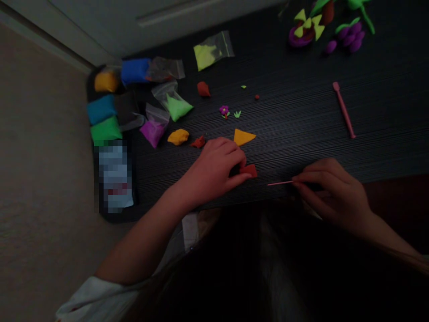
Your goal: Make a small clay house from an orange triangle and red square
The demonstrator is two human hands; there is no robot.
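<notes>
My left hand (223, 165) rests on the dark table with curled fingers, its thumb and fingertips at a flat red clay piece (250, 170) that they partly cover. In my right hand (330, 190), thumb and fingers pinch a thin pink clay tool (280, 183), its tip pointing left toward the red piece. Just beyond my left hand lies a flat orange clay triangle (243, 137). Behind that are a small purple clay flower (224, 110) and a light green clay leaf piece (237, 114). An orange clay lump (178, 137) and a brownish-red clay scrap (199, 141) lie left of my fingers.
A pink modelling tool (344, 110) lies at the right. Purple clay grapes (351, 36) and a purple clay bowl with yellow pieces (300, 37) stand at the back right. Bags of purple (154, 132), light green (179, 107) and yellow clay (206, 54) lie left and behind.
</notes>
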